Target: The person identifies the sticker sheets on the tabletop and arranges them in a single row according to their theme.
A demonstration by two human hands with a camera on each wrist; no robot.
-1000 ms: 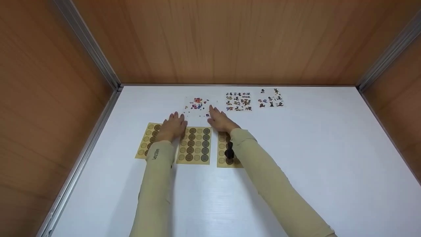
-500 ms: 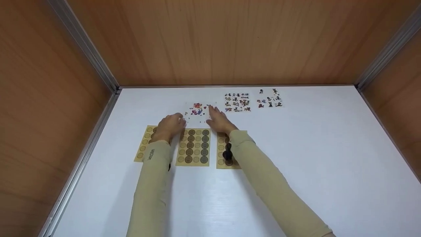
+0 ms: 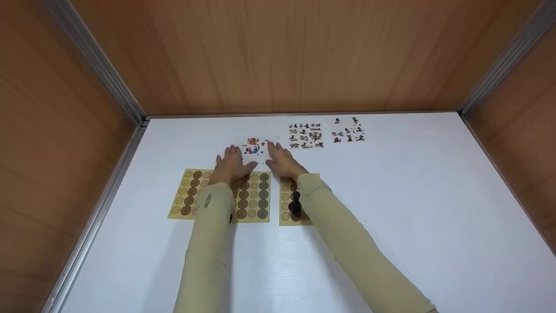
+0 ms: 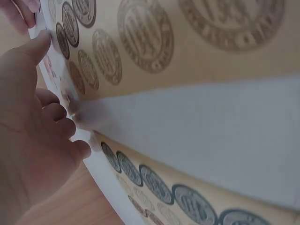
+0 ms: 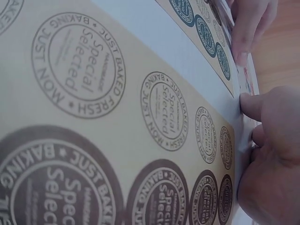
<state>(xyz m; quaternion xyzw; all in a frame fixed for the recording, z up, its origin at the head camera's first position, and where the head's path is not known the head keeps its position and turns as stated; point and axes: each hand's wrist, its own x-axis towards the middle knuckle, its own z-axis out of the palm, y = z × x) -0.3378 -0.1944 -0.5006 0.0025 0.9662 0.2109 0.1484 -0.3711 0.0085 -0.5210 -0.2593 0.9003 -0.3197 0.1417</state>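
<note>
A see-through sheet of small colourful stickers (image 3: pixel 252 150) lies on the white table between my hands. My left hand (image 3: pixel 232 165) rests at its left side, fingers spread and pointing forward, thumb toward the right. At its right side lies my right hand (image 3: pixel 283 161), fingers extended. Nearer me are three tan sheets of round labels: a left sheet (image 3: pixel 182 191), a middle sheet (image 3: pixel 253 204) and a right sheet (image 3: pixel 285 204). My arms partly cover them. In the right wrist view the right sheet's labels (image 5: pixel 79 65) read "Special Selected".
Two more sheets of small figure stickers lie at the back, one sheet (image 3: pixel 306 135) right of my right hand and another sheet (image 3: pixel 349 130) farther right. Wooden panels (image 3: pixel 278 56) with metal edging stand behind and at both sides of the table (image 3: pixel 412 195).
My left hand has spread its fingers and set them at the sticker sheet's left side, its thumb swinging right. The right hand stays by the sheet. The head view has shifted slightly.
</note>
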